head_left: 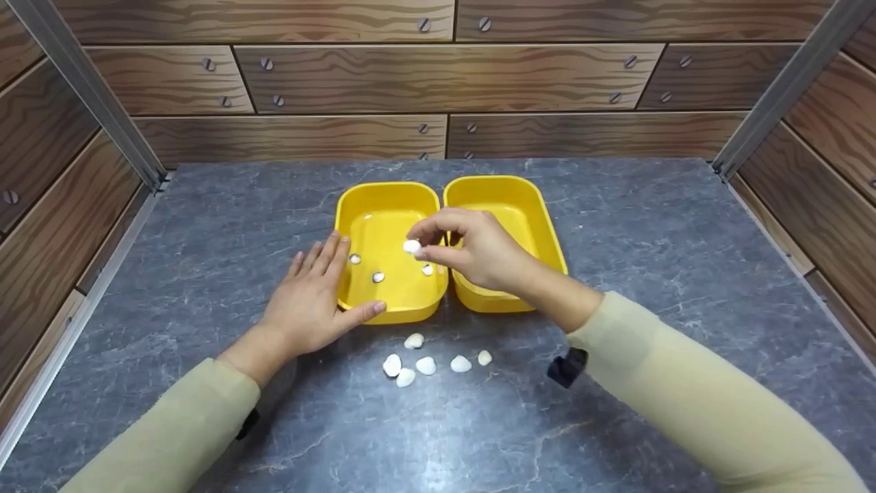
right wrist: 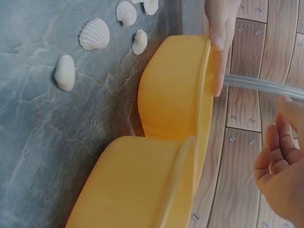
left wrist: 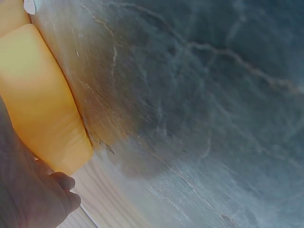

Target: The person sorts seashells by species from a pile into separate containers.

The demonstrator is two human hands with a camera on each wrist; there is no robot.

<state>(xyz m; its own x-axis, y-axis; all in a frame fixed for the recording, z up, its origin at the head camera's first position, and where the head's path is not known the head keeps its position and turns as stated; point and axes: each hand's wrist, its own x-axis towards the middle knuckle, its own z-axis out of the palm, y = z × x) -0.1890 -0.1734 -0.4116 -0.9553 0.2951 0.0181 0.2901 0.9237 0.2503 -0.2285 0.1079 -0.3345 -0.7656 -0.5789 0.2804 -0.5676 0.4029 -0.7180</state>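
Observation:
My right hand (head_left: 482, 250) pinches a white seashell (head_left: 411, 246) between thumb and fingertips, above the left yellow tray (head_left: 391, 316). In the right wrist view, the curled fingers of the right hand (right wrist: 285, 161) show, but the shell is out of sight. My left hand (head_left: 308, 301) rests on that tray's left rim with fingers straight and thumb over the front edge. Three small shells lie inside the left tray, one of them a shell (head_left: 378, 277) near the middle. Several white shells, including a ribbed shell (right wrist: 95, 34), lie on the table before the trays.
A second yellow tray (head_left: 544, 219) stands close beside the first on the right, partly hidden by the right hand and forearm. The dark grey marbled table (head_left: 650, 239) is bounded by wood-patterned panels (head_left: 445, 79) at the back and sides, with metal corner posts (head_left: 773, 96).

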